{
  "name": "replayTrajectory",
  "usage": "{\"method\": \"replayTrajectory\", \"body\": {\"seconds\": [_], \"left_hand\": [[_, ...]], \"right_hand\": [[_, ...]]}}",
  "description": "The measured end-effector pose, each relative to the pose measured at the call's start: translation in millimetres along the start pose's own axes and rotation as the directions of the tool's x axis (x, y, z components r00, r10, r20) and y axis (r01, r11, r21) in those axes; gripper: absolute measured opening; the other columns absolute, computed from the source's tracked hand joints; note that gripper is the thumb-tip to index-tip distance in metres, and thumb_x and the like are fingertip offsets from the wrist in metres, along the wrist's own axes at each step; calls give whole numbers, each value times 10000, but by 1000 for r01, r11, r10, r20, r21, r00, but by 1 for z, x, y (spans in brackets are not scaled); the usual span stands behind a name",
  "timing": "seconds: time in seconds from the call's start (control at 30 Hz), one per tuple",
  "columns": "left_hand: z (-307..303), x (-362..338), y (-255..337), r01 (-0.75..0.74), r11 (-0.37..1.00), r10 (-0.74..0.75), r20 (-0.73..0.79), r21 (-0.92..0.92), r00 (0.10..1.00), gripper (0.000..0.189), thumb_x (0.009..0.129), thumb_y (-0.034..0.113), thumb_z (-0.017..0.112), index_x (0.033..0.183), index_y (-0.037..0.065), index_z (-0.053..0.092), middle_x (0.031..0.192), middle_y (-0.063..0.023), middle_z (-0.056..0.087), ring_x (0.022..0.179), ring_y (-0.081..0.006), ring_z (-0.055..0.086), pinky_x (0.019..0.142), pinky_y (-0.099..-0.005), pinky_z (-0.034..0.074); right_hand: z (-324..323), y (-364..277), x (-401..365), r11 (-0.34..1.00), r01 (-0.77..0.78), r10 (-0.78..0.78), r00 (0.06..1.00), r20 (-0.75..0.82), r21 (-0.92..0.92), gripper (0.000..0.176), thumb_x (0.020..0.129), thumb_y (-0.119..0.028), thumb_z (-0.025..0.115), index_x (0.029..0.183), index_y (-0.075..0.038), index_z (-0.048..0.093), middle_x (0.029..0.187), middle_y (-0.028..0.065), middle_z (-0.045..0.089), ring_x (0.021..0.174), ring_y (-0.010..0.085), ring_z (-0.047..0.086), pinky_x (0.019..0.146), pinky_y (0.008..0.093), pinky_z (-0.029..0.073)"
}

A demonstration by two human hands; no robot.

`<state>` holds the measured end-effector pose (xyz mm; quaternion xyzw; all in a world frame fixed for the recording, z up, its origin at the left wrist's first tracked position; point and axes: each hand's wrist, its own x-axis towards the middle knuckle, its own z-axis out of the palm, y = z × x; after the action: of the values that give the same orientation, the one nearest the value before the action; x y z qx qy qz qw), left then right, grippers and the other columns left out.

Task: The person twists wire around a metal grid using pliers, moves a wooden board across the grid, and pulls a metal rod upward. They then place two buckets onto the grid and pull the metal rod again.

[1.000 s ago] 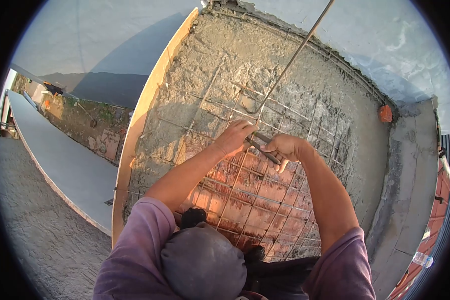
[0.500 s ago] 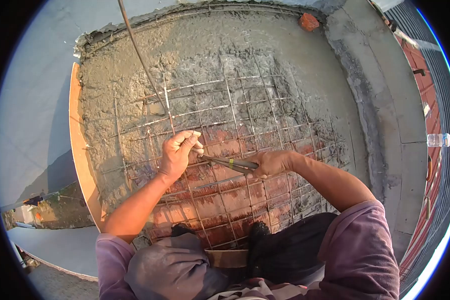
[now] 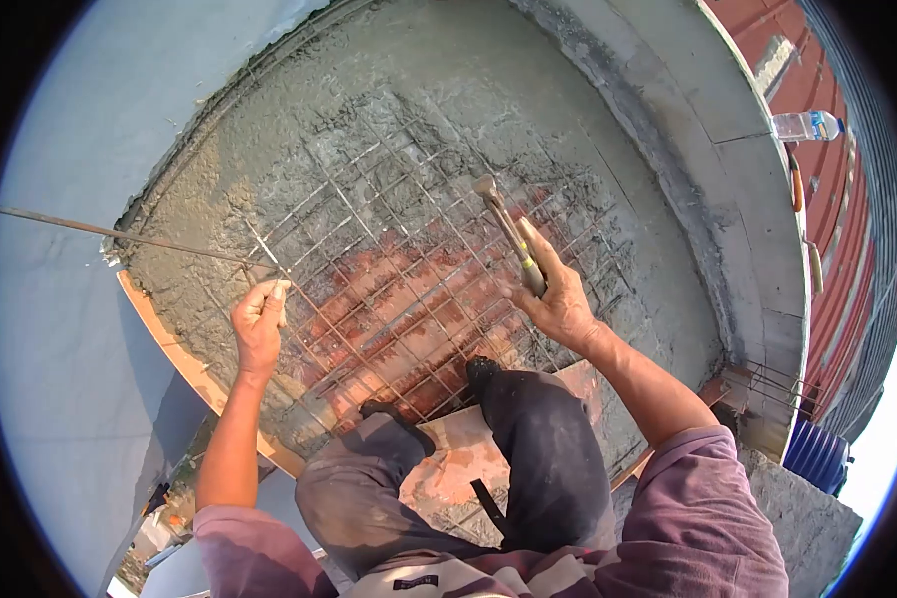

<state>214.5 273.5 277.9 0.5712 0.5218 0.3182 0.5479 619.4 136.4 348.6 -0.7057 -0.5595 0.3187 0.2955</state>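
Note:
My right hand [image 3: 560, 307] holds a pair of pincers [image 3: 505, 231] with a yellow band on a handle, jaws pointing up and away over the steel mesh. Some of its fingers are stretched along the handles. Further left, my left hand [image 3: 261, 324] is closed in a pinch at the left part of the rebar mesh [image 3: 394, 261]; what lies between its fingertips is too small to make out. Just above those fingertips is the lower end of a long thin steel rod [image 3: 130, 232], which slants off to the left.
Wet grey concrete [image 3: 448, 60] surrounds the mesh, with reddish board [image 3: 369, 289] showing under it. A wooden form edge [image 3: 169, 344] runs along the left, a low block wall [image 3: 708, 159] along the right. A water bottle [image 3: 805, 126] lies on the wall. My feet are at the near mesh edge.
My view has turned, so the scene appears rotated. My hands have moved apart: the pincers have left my left hand's fingers and now point upward, while my left hand remains pinched.

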Motion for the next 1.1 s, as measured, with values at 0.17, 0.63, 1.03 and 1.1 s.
{"method": "replayTrajectory", "body": {"seconds": [0.17, 0.63, 1.03, 1.1], "left_hand": [[14, -79, 88, 288, 945, -279, 74, -158, 957, 238, 1058, 191, 571, 1112, -5, 696, 769, 0, 635, 676, -53, 555, 604, -203, 445], [-75, -260, 294, 534, 801, -562, 34, 271, 826, 239, 1024, 85, 540, 1185, -6, 691, 740, -28, 646, 575, -52, 490, 526, -211, 378], [64, -159, 363, 332, 880, -416, 213, 340, 884, 238, 1011, 95, 558, 1193, 18, 690, 794, -21, 668, 591, -44, 496, 535, -222, 394], [101, -116, 373, 166, 907, -275, 246, 386, 930, 222, 1007, 118, 584, 1177, 21, 689, 814, -28, 686, 591, -41, 498, 539, -217, 399]], "right_hand": [[-53, -72, -69, 875, -480, 471, 873, 130, 54, 428, 940, -231, 685, 1273, -13, 526, 931, 258, 676, 891, 446, 674, 792, 497, 513], [-164, -125, -407, 351, -927, 935, 354, 1, -135, 504, 826, -261, 783, 1216, -33, 558, 1088, 290, 694, 1061, 473, 655, 920, 532, 517], [-165, -94, -573, 94, -979, 995, 100, 26, 183, 435, 778, -176, 832, 1103, 31, 628, 1021, 238, 709, 984, 368, 702, 840, 457, 557], [-170, -102, -601, -40, -960, 997, -21, 70, 276, 416, 781, -159, 839, 1081, 31, 622, 998, 227, 708, 933, 344, 710, 792, 450, 571]]}}
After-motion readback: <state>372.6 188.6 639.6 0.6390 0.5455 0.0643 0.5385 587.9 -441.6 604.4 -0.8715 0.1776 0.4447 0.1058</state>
